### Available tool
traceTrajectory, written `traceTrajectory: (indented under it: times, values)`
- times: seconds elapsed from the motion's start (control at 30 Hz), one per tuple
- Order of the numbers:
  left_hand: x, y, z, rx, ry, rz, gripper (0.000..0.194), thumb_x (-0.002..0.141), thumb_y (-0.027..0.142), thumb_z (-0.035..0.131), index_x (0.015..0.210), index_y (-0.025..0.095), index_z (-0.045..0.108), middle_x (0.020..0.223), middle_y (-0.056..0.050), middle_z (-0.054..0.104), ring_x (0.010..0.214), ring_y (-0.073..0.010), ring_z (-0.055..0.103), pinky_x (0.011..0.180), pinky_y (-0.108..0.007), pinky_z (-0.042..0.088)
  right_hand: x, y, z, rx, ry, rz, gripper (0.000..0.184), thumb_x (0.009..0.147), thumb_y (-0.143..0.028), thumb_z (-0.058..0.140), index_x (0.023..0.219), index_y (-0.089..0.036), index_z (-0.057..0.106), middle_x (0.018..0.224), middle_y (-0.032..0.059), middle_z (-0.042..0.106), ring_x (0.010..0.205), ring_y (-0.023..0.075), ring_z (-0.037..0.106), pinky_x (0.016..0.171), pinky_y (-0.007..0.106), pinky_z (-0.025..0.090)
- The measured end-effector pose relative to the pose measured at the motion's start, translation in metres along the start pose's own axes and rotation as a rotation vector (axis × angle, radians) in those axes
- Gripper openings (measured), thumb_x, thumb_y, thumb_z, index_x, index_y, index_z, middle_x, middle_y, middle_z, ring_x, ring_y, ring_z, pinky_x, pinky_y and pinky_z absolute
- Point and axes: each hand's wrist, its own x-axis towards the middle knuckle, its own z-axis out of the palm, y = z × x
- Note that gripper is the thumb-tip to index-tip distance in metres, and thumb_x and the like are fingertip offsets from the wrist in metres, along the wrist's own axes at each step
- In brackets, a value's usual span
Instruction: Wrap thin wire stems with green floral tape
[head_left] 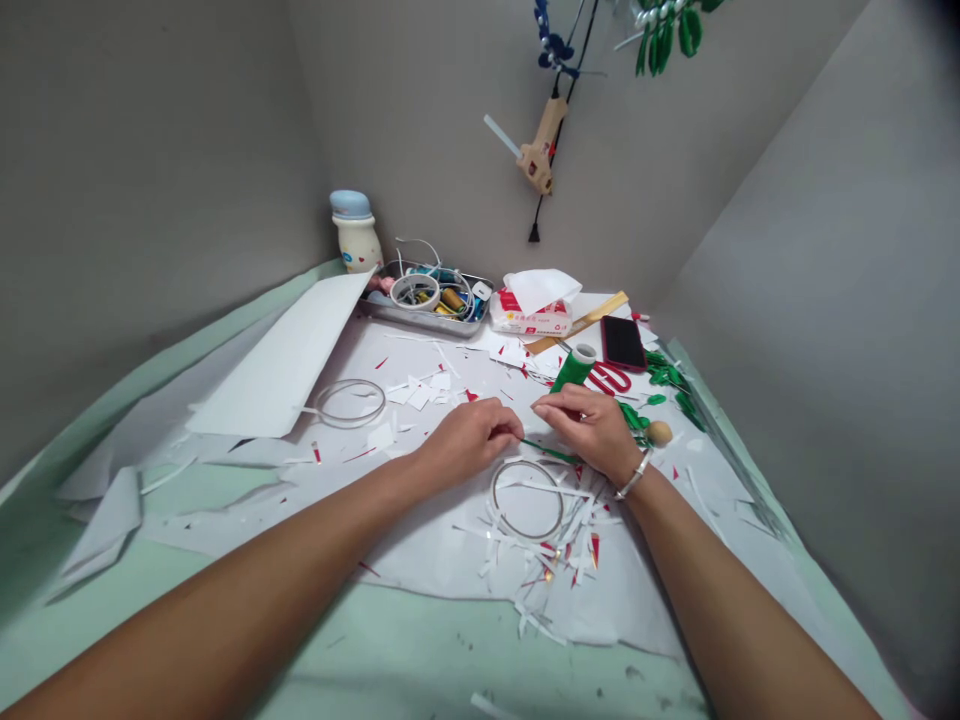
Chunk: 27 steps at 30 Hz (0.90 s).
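My left hand [480, 435] is closed in a pinch on one end of a thin green stem [551, 452], which looks like a wrapped wire. The stem runs right and passes under my right hand [594, 428]. The fingers of my right hand are pressed together; whatever they hold is too small to make out. Just behind that hand stands a spool of green thread [574, 366], tilted slightly. Green leaf pieces [634, 416] and a round wooden bead or knob [658, 432] lie to its right. Below both hands is a tape ring [527, 500] among white paper strips.
A metal tray [427, 318] of spools and tape stands at the back, beside a cream jar [358, 240]. Tissues [532, 305], a ruler [600, 320], a phone [623, 343] and red-handled scissors [609, 378] lie behind my hands. A glue gun [541, 150] hangs on the wall. White card [289, 355] lies left.
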Motion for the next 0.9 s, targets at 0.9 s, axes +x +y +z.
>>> traceTrajectory:
  times: [0.9]
  values:
    - [0.002, -0.006, 0.002, 0.062, 0.062, -0.061, 0.016, 0.077, 0.015, 0.055, 0.082, 0.019, 0.07, 0.08, -0.001, 0.065, 0.073, -0.0136, 0.057, 0.069, -0.025, 0.043, 0.0, -0.007, 0.001, -0.033, -0.041, -0.047, 0.016, 0.084, -0.03, 0.06, 0.082, -0.021, 0.073, 0.063, 0.0009, 0.06, 0.062, 0.0125, 0.052, 0.062, 0.026, 0.039]
